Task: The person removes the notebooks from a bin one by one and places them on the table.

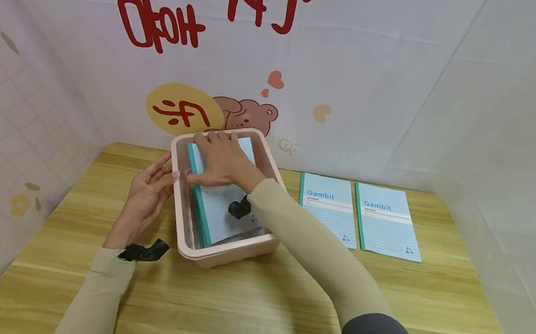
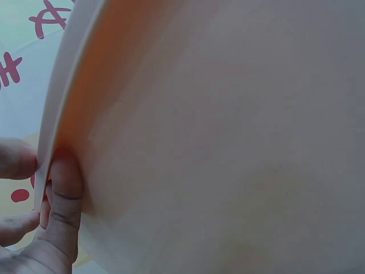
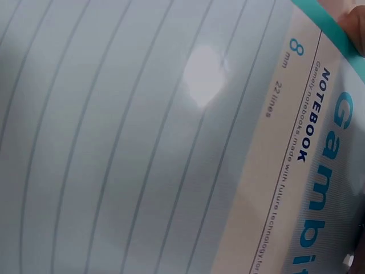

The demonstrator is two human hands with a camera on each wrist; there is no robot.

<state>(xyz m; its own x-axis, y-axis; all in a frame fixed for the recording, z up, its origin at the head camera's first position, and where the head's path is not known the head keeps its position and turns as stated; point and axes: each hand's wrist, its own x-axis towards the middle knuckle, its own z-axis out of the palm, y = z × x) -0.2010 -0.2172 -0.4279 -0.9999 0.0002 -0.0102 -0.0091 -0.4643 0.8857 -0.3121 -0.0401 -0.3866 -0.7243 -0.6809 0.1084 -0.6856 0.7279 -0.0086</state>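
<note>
Near the tabletop's (image 1: 203,319) far edge, the bin (image 1: 233,259) is apparently steadied by the left hand's (image 1: 146,195) pinch, the right hand's (image 1: 219,160) notebook (image 1: 218,220) grip being unclear.

The box (image 1: 239,255) is showing plain pale pink, though in the dim left wrist view it seems to be glowing orange beneath the rim. The notebook (image 1: 225,227) inside is wearing pale blue with grey lines and a teal spine. The table (image 1: 224,322) is displaying yellow-brown woodgrain, the backdrop (image 1: 373,90) red characters on white.
</note>
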